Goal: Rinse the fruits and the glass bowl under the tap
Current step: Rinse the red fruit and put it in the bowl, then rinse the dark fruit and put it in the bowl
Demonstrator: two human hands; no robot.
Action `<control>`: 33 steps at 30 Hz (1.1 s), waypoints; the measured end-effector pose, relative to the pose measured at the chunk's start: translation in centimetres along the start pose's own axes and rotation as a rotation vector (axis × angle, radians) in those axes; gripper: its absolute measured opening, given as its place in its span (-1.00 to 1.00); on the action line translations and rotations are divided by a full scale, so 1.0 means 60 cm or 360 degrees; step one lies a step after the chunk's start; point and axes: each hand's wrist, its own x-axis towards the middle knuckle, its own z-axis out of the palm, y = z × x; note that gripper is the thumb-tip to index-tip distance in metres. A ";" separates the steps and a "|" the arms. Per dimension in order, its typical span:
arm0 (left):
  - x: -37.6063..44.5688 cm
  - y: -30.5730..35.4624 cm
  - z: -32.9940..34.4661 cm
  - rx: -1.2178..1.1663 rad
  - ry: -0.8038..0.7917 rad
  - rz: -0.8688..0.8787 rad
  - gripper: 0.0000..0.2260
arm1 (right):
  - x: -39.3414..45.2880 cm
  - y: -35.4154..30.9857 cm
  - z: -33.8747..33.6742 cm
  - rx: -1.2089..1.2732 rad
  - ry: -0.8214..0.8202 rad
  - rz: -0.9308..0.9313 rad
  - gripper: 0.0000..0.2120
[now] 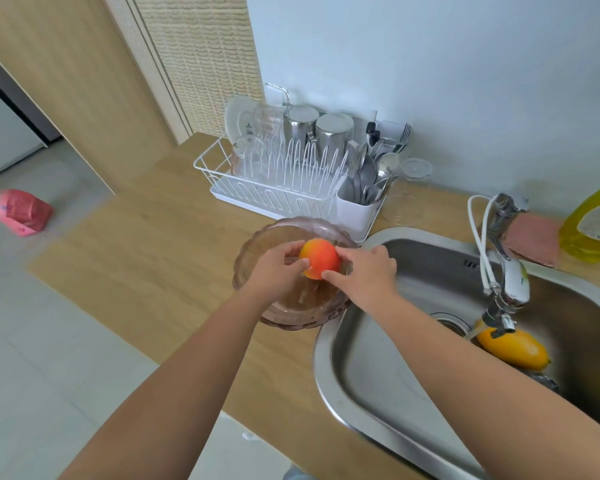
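On the wooden counter, just left of the steel sink, stands the tinted glass bowl, its scalloped rim touching or overhanging the sink's left lip. Above the bowl both hands hold one red-orange peach: the left hand curls its fingers and thumb round the fruit's left side, the right hand pinches it from the right with thumb below and fingers behind. A yellow mango lies in the sink basin directly under the tap, beside the drain. A white dish rack with its cutlery cup stands just behind the bowl, near touching its far rim. A clear glass sits between the rack and the tap base; a pink cloth and a yellow detergent bottle lie at the far right. Bare counter stretches left of the bowl to the edge; the sink's left half lies open.
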 end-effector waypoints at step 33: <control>-0.100 0.112 0.179 -0.0057 -0.0303 0.0933 -0.79 | -0.204 0.188 -0.026 0.0923 0.0094 0.0385 -0.78</control>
